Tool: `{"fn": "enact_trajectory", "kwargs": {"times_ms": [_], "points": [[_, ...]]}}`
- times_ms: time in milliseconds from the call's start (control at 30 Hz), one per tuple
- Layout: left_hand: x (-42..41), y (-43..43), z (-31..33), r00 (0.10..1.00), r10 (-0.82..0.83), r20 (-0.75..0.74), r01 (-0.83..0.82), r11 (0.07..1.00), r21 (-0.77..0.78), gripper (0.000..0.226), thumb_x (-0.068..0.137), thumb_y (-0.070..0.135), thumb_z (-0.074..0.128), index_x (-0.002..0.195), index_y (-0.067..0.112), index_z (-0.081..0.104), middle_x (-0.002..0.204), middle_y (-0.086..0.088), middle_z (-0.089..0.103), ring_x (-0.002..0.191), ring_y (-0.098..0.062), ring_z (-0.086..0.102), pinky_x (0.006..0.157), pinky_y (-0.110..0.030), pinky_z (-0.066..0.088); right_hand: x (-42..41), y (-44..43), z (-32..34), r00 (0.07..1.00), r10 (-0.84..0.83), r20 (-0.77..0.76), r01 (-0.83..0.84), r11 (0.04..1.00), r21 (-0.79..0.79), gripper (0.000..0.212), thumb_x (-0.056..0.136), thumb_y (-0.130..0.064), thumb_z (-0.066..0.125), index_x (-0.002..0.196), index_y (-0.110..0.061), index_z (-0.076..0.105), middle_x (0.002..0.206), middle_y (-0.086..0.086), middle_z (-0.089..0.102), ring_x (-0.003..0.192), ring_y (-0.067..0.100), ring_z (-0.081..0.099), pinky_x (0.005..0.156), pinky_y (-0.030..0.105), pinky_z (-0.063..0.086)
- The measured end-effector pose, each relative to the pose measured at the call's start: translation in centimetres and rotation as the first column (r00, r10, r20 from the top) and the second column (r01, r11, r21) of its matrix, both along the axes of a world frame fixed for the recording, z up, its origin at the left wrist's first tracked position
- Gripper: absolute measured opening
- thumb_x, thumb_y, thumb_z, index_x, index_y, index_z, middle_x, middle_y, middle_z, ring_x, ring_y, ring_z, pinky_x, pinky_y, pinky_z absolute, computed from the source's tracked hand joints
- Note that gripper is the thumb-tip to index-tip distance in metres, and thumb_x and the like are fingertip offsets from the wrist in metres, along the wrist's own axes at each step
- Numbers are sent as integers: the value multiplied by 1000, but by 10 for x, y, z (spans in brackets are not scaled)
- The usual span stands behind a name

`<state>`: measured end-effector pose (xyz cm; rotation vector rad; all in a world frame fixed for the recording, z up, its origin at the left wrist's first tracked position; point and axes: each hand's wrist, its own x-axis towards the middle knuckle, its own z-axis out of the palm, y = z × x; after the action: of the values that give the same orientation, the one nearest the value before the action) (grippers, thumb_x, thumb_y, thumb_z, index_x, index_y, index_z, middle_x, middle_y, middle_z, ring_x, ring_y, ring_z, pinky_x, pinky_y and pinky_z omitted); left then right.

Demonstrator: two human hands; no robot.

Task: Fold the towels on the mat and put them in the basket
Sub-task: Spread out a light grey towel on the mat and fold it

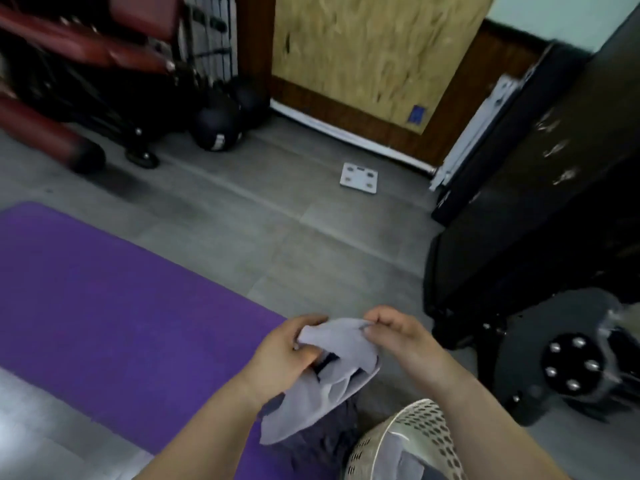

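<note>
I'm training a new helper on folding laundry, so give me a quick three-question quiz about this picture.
1. True or false: the left hand and right hand both grip the grey towel.
2. The mat is: A) green, B) purple, C) red.
3. What already lies in the basket?

Key: 1 true; 2 B; 3 a second grey towel.
</note>
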<state>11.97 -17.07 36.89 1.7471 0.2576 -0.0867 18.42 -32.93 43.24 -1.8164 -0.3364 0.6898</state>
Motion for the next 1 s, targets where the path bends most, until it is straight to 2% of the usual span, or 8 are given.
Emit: {"fn": "enact_trajectory", "kwargs": {"times_ms": [133,333,467,567,633,800,900,1000], "points": [[-11,-12,59,998,-57,42,57,998,4,6,64,24,59,59,24,55,41,15,53,42,8,43,49,-13,36,-21,-19,47,986,49,159,-37,996,-75,26,80,-9,68,64,-16,48,50,-11,45,48,-4,38,49,12,31],[-38,-7,116,989,-118,94,92,966,240,29,80,-2,62,64,22,60,48,24,58,51,10,50,54,-5,38,-39,-45,62,929,44,368,68,956,-285,24,85,-11,61,70,-29,56,72,-10,58,64,-6,51,62,8,36],[-45,-15,131,988,-81,134,22,918,397,35,79,2,61,53,24,54,40,23,51,47,8,47,50,-8,35,-61,-33,62,881,-113,460,176,980,-96,24,81,-12,66,75,-31,53,83,-4,56,70,1,50,69,9,38],[-55,-24,138,989,-93,118,35,906,421,33,77,3,63,52,25,56,40,21,51,47,6,45,49,-8,34,-84,-19,59,875,131,465,-16,970,-243,20,78,-25,69,87,-33,53,85,-13,53,78,3,51,78,22,42],[-63,-25,147,989,-84,125,34,933,357,28,76,4,65,56,24,61,43,20,55,50,6,47,50,-7,35,-95,-9,58,851,179,495,4,938,-346,23,80,-25,61,102,-19,58,98,-3,61,91,18,56,80,29,43],[-78,9,163,987,-60,147,1,929,371,20,77,3,62,65,19,66,47,26,58,52,10,51,54,-5,37,-97,11,60,817,167,553,103,900,-423,13,81,-11,51,92,-17,55,100,8,61,89,26,53,70,29,36],[-90,46,160,991,-53,126,-4,909,416,13,77,1,63,77,9,73,49,23,59,56,7,53,60,-11,41,-91,28,58,840,234,490,47,868,-495,12,78,-8,51,84,-19,53,94,5,58,89,22,53,74,30,41],[-105,98,152,993,-51,105,3,910,416,22,77,3,64,67,22,71,52,26,61,58,11,54,62,-8,42,-92,70,57,830,342,441,-62,842,-536,15,79,-4,49,78,-19,51,89,4,54,84,19,49,67,26,35]]}}
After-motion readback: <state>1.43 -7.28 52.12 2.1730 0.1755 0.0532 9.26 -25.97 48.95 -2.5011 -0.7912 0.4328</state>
